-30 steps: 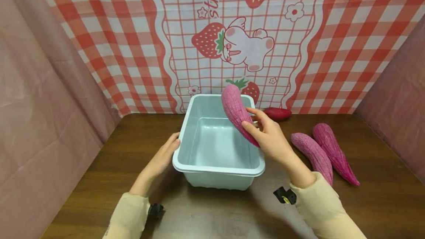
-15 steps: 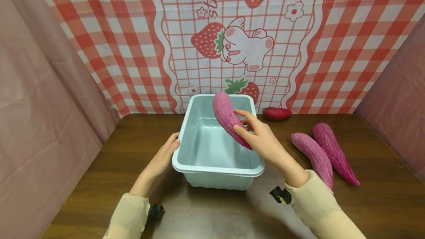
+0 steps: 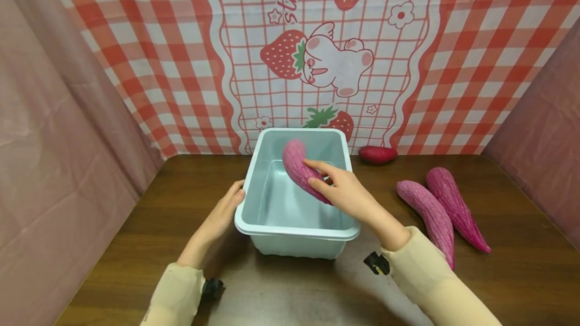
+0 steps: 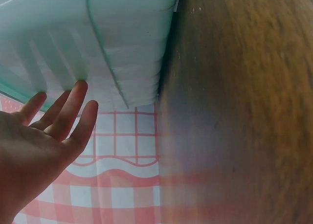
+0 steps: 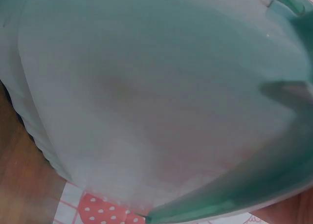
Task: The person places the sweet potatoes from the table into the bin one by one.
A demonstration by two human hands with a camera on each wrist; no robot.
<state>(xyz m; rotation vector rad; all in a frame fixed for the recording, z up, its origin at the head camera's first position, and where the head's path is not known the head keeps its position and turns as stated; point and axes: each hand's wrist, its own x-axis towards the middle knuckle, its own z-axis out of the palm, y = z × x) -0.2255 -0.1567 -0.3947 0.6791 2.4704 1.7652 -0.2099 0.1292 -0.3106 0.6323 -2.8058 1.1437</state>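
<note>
My right hand (image 3: 342,189) holds a curved, long pink-purple vegetable (image 3: 296,162) between thumb and fingers. It is tilted within the opening of a pale blue-green plastic basin (image 3: 296,233), thick end pointing away and left. My left hand (image 3: 223,213) touches the basin's left side near the rim. In the left wrist view, the left hand's fingers (image 4: 73,106) are spread and fairly straight against the outer wall (image 4: 54,33). The right wrist view is filled mostly by the basin's outer wall (image 5: 146,97); the held vegetable is not clearly seen there.
Two more long pink-purple vegetables, a lighter one (image 3: 430,213) and a darker one (image 3: 455,210), lie right of the basin on the brown wooden table (image 3: 521,275). A smaller dark red one (image 3: 378,155) lies by the checked backdrop cloth (image 3: 471,64). Pink curtains (image 3: 59,165) flank the table.
My right hand has moved left and down with the pink-purple vegetable, bringing it from above the basin's right rim to over its inside. The left hand and the basin have hardly moved.
</note>
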